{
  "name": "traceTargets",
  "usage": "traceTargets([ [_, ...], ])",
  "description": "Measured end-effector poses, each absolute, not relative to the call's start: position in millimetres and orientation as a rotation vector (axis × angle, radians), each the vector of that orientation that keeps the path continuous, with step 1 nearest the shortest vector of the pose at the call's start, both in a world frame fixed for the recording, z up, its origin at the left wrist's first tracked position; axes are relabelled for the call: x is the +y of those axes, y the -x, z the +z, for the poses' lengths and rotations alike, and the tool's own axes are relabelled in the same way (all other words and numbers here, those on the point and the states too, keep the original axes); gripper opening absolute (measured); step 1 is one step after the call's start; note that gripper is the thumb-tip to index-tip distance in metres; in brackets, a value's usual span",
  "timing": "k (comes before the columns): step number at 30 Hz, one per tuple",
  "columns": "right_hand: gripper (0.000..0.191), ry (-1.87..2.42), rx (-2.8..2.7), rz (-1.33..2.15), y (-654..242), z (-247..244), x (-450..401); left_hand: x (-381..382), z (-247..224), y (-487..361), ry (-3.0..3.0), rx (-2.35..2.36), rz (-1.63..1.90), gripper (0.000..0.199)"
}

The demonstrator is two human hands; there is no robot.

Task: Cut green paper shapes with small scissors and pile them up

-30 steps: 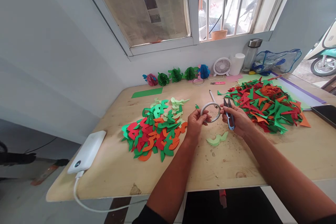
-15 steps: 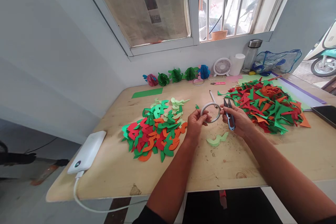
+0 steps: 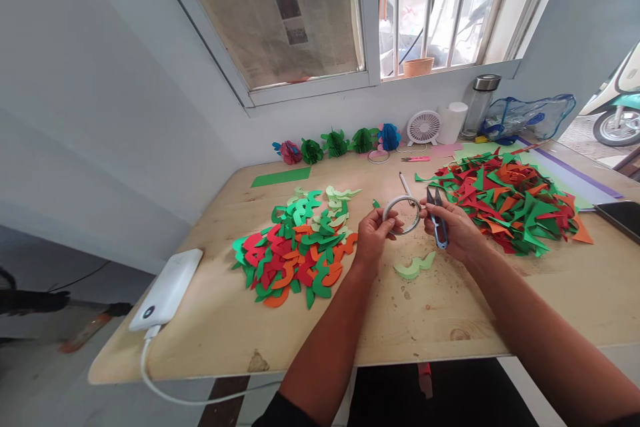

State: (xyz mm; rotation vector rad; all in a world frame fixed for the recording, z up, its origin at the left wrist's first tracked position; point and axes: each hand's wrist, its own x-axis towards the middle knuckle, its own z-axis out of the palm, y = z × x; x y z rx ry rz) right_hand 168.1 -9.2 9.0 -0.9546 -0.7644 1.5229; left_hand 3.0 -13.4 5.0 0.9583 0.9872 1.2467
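My left hand (image 3: 379,233) is closed on the left rim of a thin roll of tape (image 3: 415,221), a narrow pale ring held above the table. Blue-handled thread snips (image 3: 440,230) rest in my right hand (image 3: 456,227), blades pointing away from me. The right thumb and fingertip pinch together at the ring's right edge; whether they hold a tape end is too small to tell. On the table just below the hands lies a wavy light-green paper cutout (image 3: 415,265). A pen (image 3: 404,181) lies behind the roll.
Left of my hands is a pile of curved paper cutouts (image 3: 290,257); at right, a heap of paper scraps (image 3: 510,197). Paper honeycomb figures (image 3: 334,143), a small fan (image 3: 423,127) and a glass bottle (image 3: 475,110) line the wall. A cabled power bank (image 3: 167,290) sits front left.
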Motion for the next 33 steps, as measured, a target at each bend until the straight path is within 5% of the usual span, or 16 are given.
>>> traceTargets([
  [33,0.030,0.951,-0.785,1.515,-168.6,12.0,-10.1,-12.3,7.1,-2.6,-0.917,0.977,1.250,0.017],
])
